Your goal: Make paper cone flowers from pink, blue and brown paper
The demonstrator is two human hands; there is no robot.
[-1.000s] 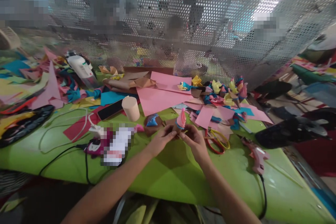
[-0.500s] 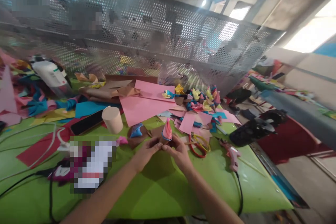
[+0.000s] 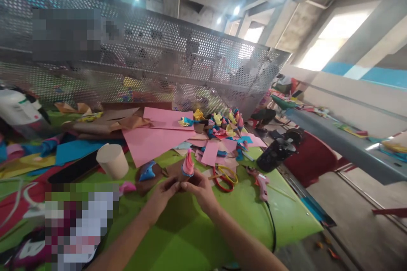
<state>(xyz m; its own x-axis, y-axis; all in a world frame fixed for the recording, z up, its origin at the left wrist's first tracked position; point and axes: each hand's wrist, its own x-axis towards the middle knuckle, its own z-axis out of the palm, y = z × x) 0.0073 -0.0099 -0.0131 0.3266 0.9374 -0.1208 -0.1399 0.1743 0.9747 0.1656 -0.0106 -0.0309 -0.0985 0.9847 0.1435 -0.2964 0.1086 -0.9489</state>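
Observation:
A small paper ice-cream cone (image 3: 188, 165) with a pink swirled top and a blue band stands upright between my hands. The fingers of my left hand (image 3: 164, 194) are closed on its lower part from the left. From the other side my right hand (image 3: 200, 188) grips it too, the thumbs nearly meeting in front. My fingers hide most of the brown base. Just left of them lies a brown piece with a blue paper scrap (image 3: 148, 171) on it. Red-and-yellow-handled scissors (image 3: 227, 179) rest right of my right hand.
A pink glue gun (image 3: 262, 185) with a black cord lies at the right of the green table (image 3: 241, 220). Behind are pink paper sheets (image 3: 159, 137), several crumpled paper pieces (image 3: 219, 120) and a black bottle (image 3: 275, 154). A beige roll (image 3: 112, 161) stands left. A perforated metal screen (image 3: 152, 59) borders the back.
The view has swung to the right, so the table things appear further left and a little lower. Both hands keep their hold on the paper cone, with little visible change in grip.

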